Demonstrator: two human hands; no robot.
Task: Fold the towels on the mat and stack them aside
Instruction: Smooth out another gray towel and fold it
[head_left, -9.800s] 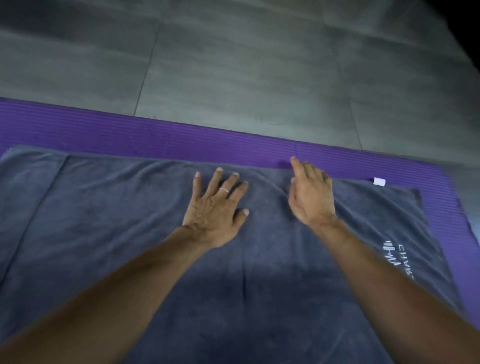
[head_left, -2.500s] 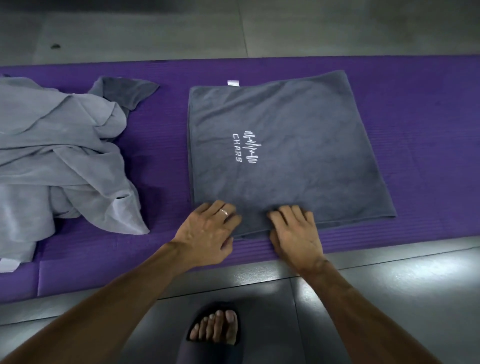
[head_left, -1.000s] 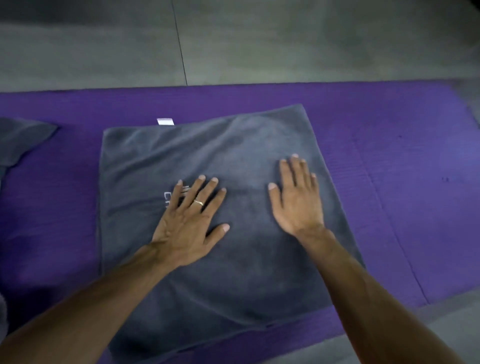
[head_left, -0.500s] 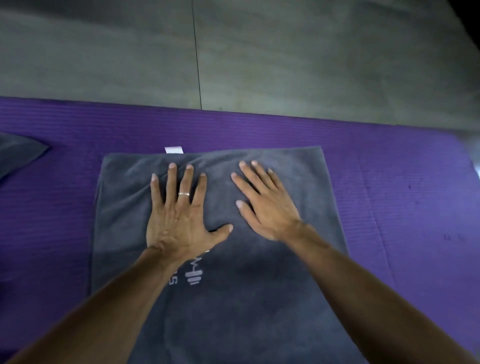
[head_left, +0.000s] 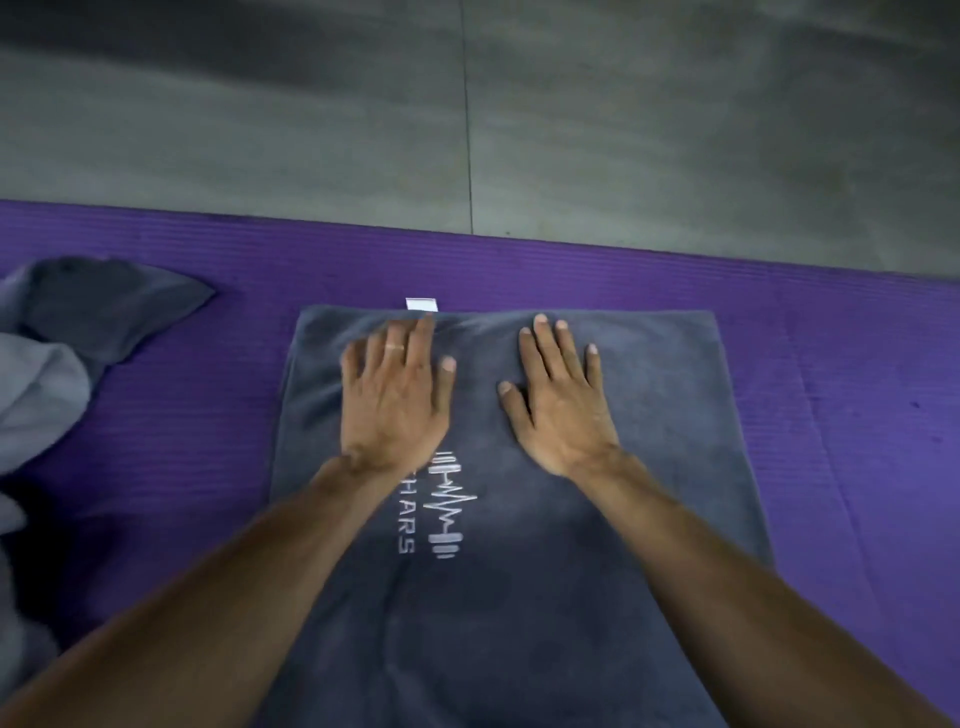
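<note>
Smoothing step: left hand (head_left: 395, 395) and right hand (head_left: 563, 397), both flat and released, press folded grey towel (head_left: 649, 467) on purple mat (head_left: 831, 338); next, likely another fold, then the unfolded towels (head_left: 47, 384) beside it.

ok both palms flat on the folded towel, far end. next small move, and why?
Probably pinch the far edge and fold it toward the body. The left hand and right hand lie flat on the dark towel, which already looks smooth and squared on the purple mat, so more pressing seems to add little. The crumpled towels wait at left.
</note>
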